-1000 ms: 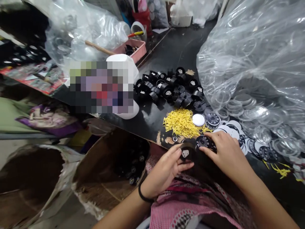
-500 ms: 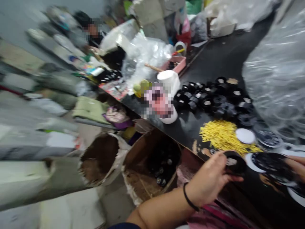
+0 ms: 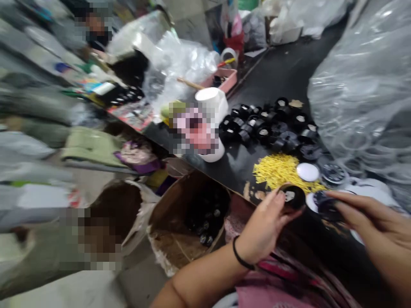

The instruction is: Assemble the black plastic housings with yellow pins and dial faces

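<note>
My left hand [image 3: 265, 226], with a dark band on the wrist, holds a round black part [image 3: 291, 197] at the table's near edge. To its right, my right hand [image 3: 369, 214] grips a dark round piece [image 3: 328, 206] between thumb and fingers. Just beyond my left hand lies a pile of thin yellow pieces [image 3: 276, 171]. A white disc [image 3: 307, 172] rests at the right side of that pile, and a black ribbed disc [image 3: 334, 174] is beside it. Farther back sits a cluster of black round parts [image 3: 265, 124].
Large clear plastic bags [image 3: 362, 85] cover the table's right side. A white cup [image 3: 210, 100] and a pink tray [image 3: 226, 81] stand farther back. Below the table edge is an open sack [image 3: 167, 239] with black parts inside. A person [image 3: 96, 30] is at the upper left.
The view has shifted, so the table items appear farther left. My right hand has come further into view, nearer my left hand, with the dark piece. My left hand still holds the black part.
</note>
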Action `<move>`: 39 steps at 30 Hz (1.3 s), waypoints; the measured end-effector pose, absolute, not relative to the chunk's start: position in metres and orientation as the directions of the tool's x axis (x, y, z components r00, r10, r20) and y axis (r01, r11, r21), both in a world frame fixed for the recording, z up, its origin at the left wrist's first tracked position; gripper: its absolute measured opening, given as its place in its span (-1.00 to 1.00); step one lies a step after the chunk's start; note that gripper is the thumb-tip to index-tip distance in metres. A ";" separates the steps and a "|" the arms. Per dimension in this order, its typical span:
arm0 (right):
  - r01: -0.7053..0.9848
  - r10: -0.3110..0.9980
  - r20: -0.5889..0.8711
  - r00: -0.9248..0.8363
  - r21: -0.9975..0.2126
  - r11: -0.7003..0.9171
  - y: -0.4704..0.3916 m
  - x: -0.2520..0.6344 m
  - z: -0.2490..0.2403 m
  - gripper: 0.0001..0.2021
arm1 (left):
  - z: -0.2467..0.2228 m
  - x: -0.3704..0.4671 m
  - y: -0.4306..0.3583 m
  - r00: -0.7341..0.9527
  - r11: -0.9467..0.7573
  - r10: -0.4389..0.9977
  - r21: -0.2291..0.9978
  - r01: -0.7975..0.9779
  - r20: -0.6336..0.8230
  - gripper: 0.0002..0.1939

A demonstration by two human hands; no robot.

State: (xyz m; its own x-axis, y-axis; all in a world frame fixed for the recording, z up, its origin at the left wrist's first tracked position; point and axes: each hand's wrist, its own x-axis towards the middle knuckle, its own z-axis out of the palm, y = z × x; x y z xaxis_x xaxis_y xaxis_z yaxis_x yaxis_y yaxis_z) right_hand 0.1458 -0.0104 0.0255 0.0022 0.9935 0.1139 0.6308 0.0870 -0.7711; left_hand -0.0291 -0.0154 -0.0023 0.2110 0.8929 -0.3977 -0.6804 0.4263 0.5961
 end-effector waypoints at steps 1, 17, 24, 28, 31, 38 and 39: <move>0.618 0.991 0.131 -0.029 -0.777 0.120 -0.010 0.139 0.031 -0.81 | -0.003 -0.028 -0.016 0.245 0.450 0.886 0.600 -0.662 -0.394 -0.66; 0.562 0.986 -0.165 -0.035 -0.819 -0.117 -0.010 0.131 0.023 -0.75 | -0.006 -0.031 -0.019 0.343 0.437 0.882 0.834 -0.335 -0.324 -0.62; 0.571 0.970 -0.199 -0.142 -0.817 -0.084 -0.022 0.133 0.017 -0.78 | -0.009 -0.047 -0.027 0.347 0.182 0.917 0.980 0.079 -0.198 -0.60; 0.847 0.982 -0.025 -0.189 -0.510 0.150 0.001 0.129 0.016 -0.81 | -0.015 -0.052 -0.022 0.217 0.378 0.917 0.900 -0.217 -0.334 -0.69; 0.945 0.988 0.036 -0.151 -0.289 0.155 0.021 0.122 0.010 -0.84 | -0.015 -0.050 -0.018 0.202 0.447 0.894 0.761 -0.470 -0.400 -0.75; 0.939 0.990 0.020 -0.141 -0.315 0.140 0.032 0.123 0.005 -0.84 | -0.005 -0.038 -0.009 0.180 0.452 0.868 0.587 -0.672 -0.462 -0.75; 0.926 0.990 0.014 -0.140 -0.353 0.136 0.030 0.124 0.005 -0.85 | -0.005 -0.037 -0.008 0.199 0.458 0.865 0.561 -0.690 -0.461 -0.77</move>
State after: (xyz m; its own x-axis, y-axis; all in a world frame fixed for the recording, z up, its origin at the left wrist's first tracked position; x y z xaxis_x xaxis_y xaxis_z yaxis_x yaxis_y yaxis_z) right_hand 0.1243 0.0305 0.0055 -0.1401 0.9900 0.0136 0.9256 0.1359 -0.3532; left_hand -0.0369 -0.0078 -0.0048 0.1988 0.8648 -0.4612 -0.6898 0.4577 0.5610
